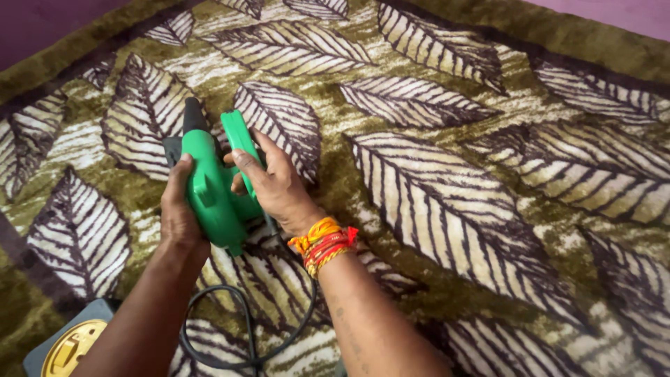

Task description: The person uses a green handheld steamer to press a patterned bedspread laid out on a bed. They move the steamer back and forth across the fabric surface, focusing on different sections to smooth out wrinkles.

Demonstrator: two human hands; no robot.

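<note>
Black cord (241, 328) loops nearest you, just below the green blower (216, 192) on the leaf carpet (453, 174), left hand (178, 209) clamped on its body, right hand (276, 185) on its handle; I'd keep both grips firm and the cord slack.

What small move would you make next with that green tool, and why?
Probably set the green blower down flat on the carpet. Both the left hand and the right hand grip it tilted, and its black cord loops loose between the arms.
</note>
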